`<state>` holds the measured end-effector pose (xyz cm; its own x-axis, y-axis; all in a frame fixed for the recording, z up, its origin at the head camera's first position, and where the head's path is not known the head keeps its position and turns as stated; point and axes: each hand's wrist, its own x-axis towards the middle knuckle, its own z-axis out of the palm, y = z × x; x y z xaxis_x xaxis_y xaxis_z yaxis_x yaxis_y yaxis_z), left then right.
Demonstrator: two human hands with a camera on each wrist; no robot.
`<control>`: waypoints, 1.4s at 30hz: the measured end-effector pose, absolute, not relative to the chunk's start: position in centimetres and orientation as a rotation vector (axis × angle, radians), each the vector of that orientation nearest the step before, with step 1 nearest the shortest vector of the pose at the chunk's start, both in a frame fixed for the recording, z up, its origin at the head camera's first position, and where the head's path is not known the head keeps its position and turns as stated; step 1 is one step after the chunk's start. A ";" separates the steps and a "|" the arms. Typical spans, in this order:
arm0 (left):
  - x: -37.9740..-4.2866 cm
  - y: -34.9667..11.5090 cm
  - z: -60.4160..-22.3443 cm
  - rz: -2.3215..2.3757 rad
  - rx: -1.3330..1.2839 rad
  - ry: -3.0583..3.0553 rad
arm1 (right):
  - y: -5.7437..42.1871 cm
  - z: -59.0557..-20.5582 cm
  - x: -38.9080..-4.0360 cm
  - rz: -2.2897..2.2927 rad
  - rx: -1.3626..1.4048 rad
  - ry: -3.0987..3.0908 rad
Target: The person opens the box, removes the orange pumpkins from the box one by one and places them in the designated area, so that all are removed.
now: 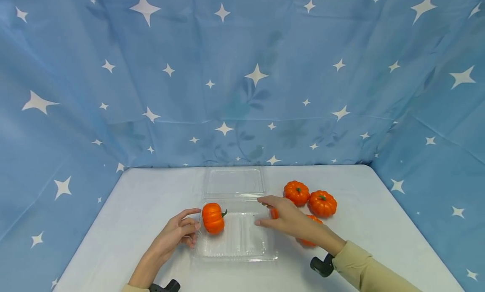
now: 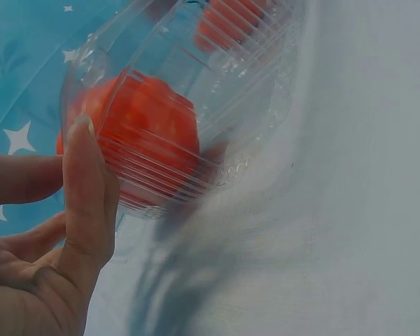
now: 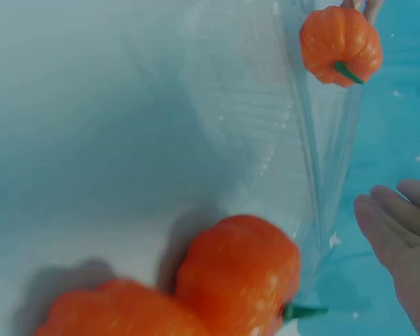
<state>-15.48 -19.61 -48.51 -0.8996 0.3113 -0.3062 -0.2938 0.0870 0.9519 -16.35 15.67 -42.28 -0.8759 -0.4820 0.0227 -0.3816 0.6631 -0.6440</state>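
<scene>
A clear plastic clamshell box lies with its lid folded back. In its left half, an orange toy pumpkin leans on its side, the green stem pointing right. My left hand is at the box's left wall, its fingers loosely bent. In the left wrist view its fingertips come right up to the clear wall beside the pumpkin. Over the right side of the box, my right hand has thumb and fingers spread apart, with nothing between them. It partly hides two pumpkins beside the box.
Two more toy pumpkins, one at the back and one farther right, sit right of the box on a white table. Behind the table hangs a blue star-patterned curtain. A black wrist device is on the right arm.
</scene>
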 end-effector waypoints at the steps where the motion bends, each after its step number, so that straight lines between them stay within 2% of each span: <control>1: -15.5 -19.6 -48.5 1.865 0.014 1.940 | 15.3 -42.3 -16.6 -1.008 -0.711 2.714; 19: -15.4 -19.7 -48.4 1.863 0.035 1.946 | 9.9 -42.7 -19.1 -0.929 -0.696 2.500; 31: -15.4 -19.7 -48.5 1.860 0.040 1.966 | 7.2 -43.3 -20.1 -0.721 -0.660 2.417; 42: -15.3 -19.6 -48.5 1.861 0.053 1.956 | 4.6 -44.1 -21.1 -0.767 -0.602 2.388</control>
